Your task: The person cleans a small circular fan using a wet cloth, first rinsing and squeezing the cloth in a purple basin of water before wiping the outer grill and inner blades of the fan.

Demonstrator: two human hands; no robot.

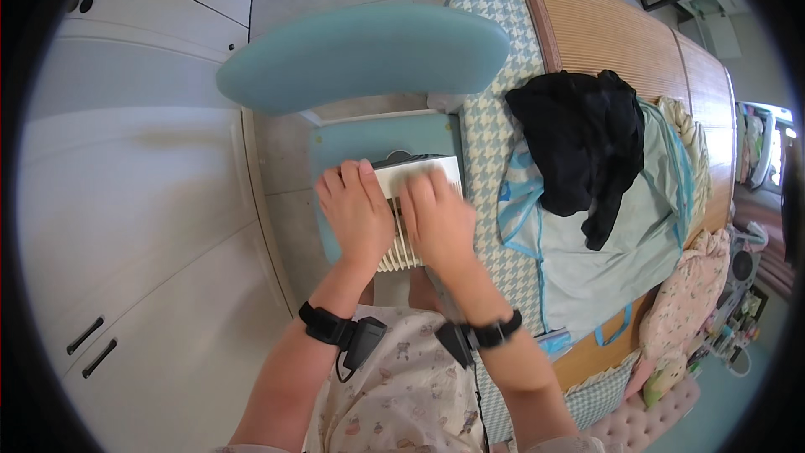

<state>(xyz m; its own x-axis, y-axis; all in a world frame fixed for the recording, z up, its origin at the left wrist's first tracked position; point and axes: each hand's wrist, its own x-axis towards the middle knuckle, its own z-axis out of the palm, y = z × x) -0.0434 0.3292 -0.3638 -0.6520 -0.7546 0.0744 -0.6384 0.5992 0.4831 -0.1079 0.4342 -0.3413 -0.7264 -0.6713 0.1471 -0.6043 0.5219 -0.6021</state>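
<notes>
A white appliance with a slatted grille [391, 184] is in front of me over the teal chair seat [383, 132]. My left hand [358, 217] grips its left side, with the fingertips at the dark far edge. Curled and blurred by motion, my right hand [438, 220] lies against its white face; whether it grips or only rubs there, I cannot tell. Between my wrists the pale slats show, and both hands cover much of the rest. Behind the appliance a round grey part [397, 155] peeks out.
Beyond the seat rises the teal chair backrest [365, 53]. White cabinets [138, 201] line the left side. To the right is a bed with a houndstooth cover [487, 138], a bamboo mat [616, 31], a black garment [582, 138] and a pale green cloth [604, 283].
</notes>
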